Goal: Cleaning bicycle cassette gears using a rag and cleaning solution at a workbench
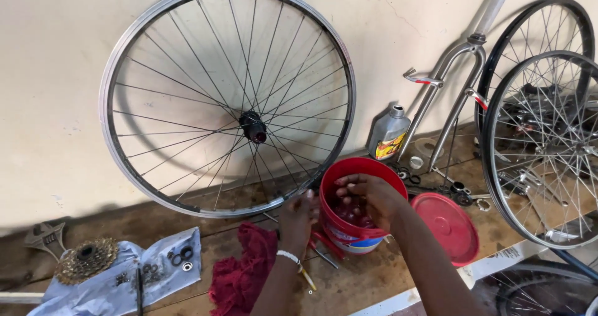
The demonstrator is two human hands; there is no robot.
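A large spoked wheel (pixel 228 98) leans against the wall along the desk's (pixel 367 278) back edge. In front of it, near the middle, stands a red tub (pixel 349 229) tilted toward the person, its red lid (pixel 450 226) lying flat just beside it toward the right edge. The right hand (pixel 369 194) reaches into the tub's mouth, fingers curled loosely, holding nothing visible. The left hand (pixel 298 219) rests against the tub's outer wall, fingers pressed there. A red rag (pixel 240 269) lies near the front edge.

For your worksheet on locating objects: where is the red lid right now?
The red lid lies flat on the wooden bench, right of the red bucket and below the fork.
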